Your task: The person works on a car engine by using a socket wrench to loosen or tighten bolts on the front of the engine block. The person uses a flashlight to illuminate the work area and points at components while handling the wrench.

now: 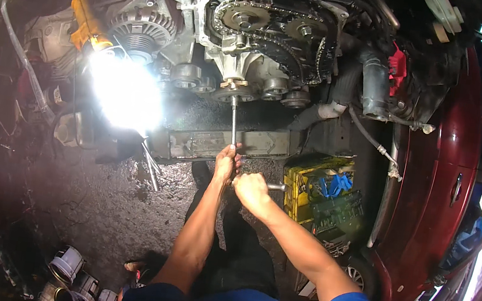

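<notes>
Rod (234,119), one, steel: running toward 12 o'clock from the left hand (226,165), its far end at the pulley (234,94). Left fingers curled around the rod.
Bar (277,187), one: jutting toward 3 o'clock from the right hand (252,190), whose fingers are closed around it.
From the hands: engine (226,58), 12 o'clock, chain (271,5) exposed; toolbox (296,204), yellow, 3 o'clock; lamp (125,91), lit, 10 o'clock.

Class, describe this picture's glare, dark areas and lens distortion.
Head view, glare: the work lamp burns out to white; head view, dark areas: the corners are nearly black; head view, distortion: the red car bows along the right; head view: the left hand and right hand show clearly.
</notes>
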Available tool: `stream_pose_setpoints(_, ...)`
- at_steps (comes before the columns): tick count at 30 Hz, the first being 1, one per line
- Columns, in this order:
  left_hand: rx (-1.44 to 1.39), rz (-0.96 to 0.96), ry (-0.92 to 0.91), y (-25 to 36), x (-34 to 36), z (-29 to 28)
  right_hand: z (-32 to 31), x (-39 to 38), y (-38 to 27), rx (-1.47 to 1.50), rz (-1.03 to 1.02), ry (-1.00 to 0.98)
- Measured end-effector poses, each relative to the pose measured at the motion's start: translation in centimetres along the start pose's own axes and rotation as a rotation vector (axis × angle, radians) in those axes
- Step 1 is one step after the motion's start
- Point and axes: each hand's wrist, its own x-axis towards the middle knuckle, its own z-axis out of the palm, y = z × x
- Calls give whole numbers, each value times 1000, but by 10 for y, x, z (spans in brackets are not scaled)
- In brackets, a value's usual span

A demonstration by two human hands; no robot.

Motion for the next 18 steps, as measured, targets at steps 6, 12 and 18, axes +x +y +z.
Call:
stream_pose_setpoints(6, 291, 245, 176, -13, 11, -8, 18, -3, 44, 519, 22, 26)
stream_pose_setpoints(12, 269, 291, 209, -20, 20, -1, 104, 20, 66, 593, -32, 19)
stream_pose_setpoints(18, 679, 294, 500, -19, 18, 24, 137, 39, 72, 326, -155, -217)
